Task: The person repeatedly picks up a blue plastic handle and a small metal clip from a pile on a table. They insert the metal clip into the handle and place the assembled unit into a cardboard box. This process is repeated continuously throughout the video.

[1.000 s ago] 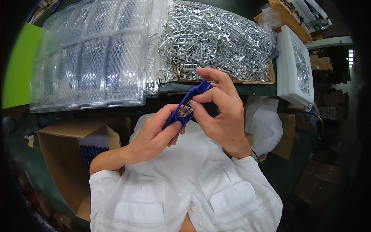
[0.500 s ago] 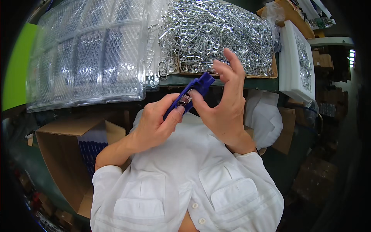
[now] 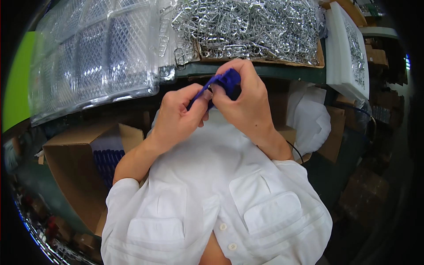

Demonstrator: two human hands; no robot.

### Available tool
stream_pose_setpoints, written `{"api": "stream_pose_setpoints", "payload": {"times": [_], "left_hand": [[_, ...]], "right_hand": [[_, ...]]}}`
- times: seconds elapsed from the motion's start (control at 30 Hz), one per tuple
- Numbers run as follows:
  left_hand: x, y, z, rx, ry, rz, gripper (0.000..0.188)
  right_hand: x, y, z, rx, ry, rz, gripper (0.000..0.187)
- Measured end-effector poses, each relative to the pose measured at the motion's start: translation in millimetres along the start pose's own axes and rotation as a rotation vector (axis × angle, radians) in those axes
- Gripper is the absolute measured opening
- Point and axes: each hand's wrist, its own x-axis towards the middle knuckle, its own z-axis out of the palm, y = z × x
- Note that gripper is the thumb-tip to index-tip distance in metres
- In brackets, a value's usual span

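Observation:
A long dark blue plastic part (image 3: pixel 230 79) is held in front of my chest, tilted with its far end up to the right. My left hand (image 3: pixel 179 112) is closed on its near end, thumb on top. At the far end my right hand (image 3: pixel 249 99) grips it, with the index finger curled over the end and the thumb pressed into its middle. A small shiny metal piece (image 3: pixel 210 90) shows between the two thumbs, mostly hidden by them. Just beyond my hands lies a heap of bent metal wire clips (image 3: pixel 251 31) in a shallow cardboard tray (image 3: pixel 274 63).
Clear plastic blister trays (image 3: pixel 92 53) are stacked at the far left. An open cardboard box (image 3: pixel 66 176) at my left holds several blue plastic parts (image 3: pixel 106 161). To the right are a white foam block (image 3: pixel 338 53) with metal pieces on it and a white bag (image 3: pixel 311 121).
My right hand's raised, spread fingers have come down and curled around the far end of the blue part. The part's middle is now more covered. The view has shifted slightly.

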Motion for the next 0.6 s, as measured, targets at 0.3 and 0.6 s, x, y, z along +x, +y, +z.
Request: {"api": "stream_pose_setpoints", "payload": {"times": [0.3, 0.6], "left_hand": [[-15, 35, -33, -0.028, -0.308, 0.15, 0.041], [-29, 57, -37, 0.484, -0.045, 0.618, 0.068]], "right_hand": [[13, 12, -25, 0.64, -0.069, -0.132, 0.037], [7, 19, -39, 0.367, -0.011, -0.452, 0.045]]}}
